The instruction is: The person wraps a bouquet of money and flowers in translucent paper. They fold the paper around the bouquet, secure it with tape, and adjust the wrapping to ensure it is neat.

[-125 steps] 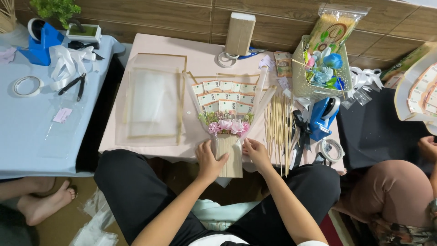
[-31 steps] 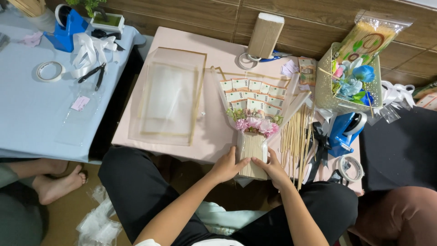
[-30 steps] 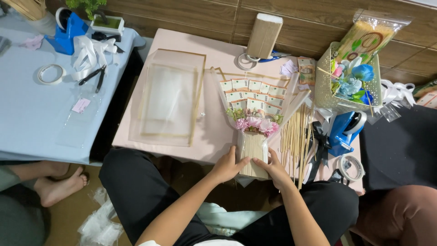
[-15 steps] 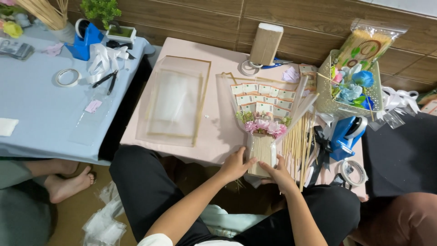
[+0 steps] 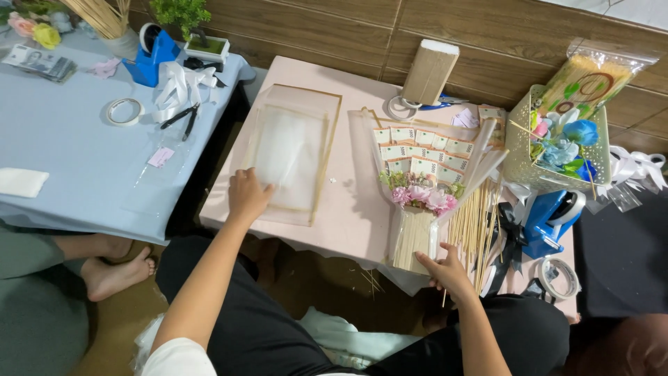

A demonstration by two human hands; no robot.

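A bouquet of folded banknotes and pink flowers in clear wrap lies on the pink table. My right hand grips the lower end of its wrapped stem at the table's front edge. My left hand rests, fingers down, on the near corner of a stack of clear gold-edged wrapping sheets to the left of the bouquet. A bundle of thin wooden sticks lies just right of the bouquet.
A mesh basket of blue flowers, a blue tape dispenser and a tape roll sit at the right. A beige block stands at the back. The blue table on the left carries tape, scissors, ribbon and a plant. Another person's bare foot is below it.
My left hand has let go of the bouquet stem and moved left onto the clear wrapping sheets. My right hand stays on the stem. The view shifted right.
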